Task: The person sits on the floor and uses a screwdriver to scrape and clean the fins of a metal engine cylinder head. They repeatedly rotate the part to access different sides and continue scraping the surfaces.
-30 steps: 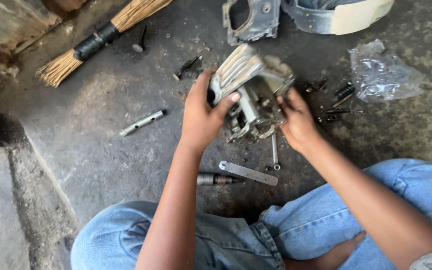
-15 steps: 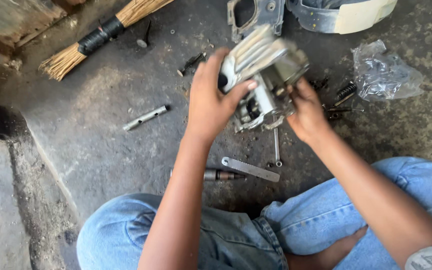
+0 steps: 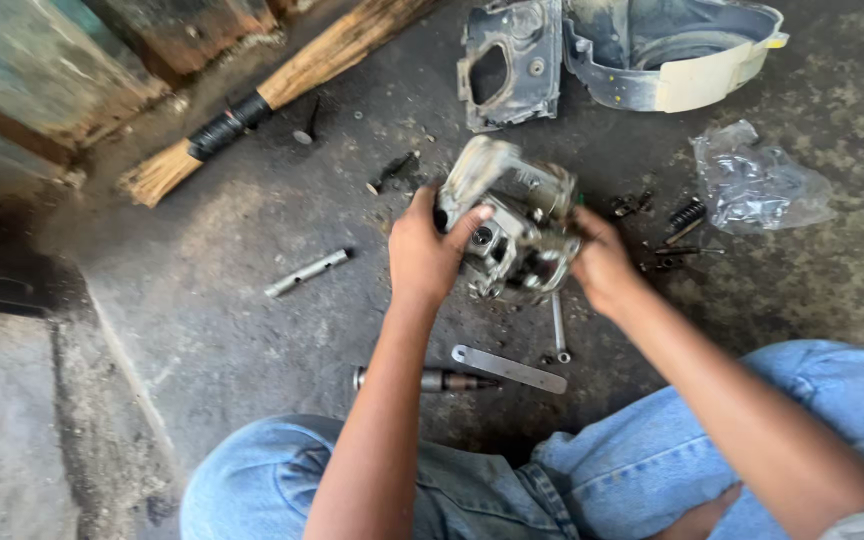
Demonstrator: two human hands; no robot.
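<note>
Head view: we hold the engine block (image 3: 514,232) at the centre of the frame, lifted just above the concrete floor (image 3: 202,300). The left hand (image 3: 422,255) clamps its left side, thumb laid over the upper face, fingers wrapped behind. The right hand (image 3: 602,268) cups the right edge — its fingers are hidden behind the casting. Both forearms reach up from the lower frame, over the jeans (image 3: 592,470).

To turn the block well, in our judgement, we keep both grips firm and rotate it over the bare patch, clear of the flat wrench (image 3: 509,368), the socket driver (image 3: 422,380) and the loose screws (image 3: 667,240) at right — these lie near.
</note>
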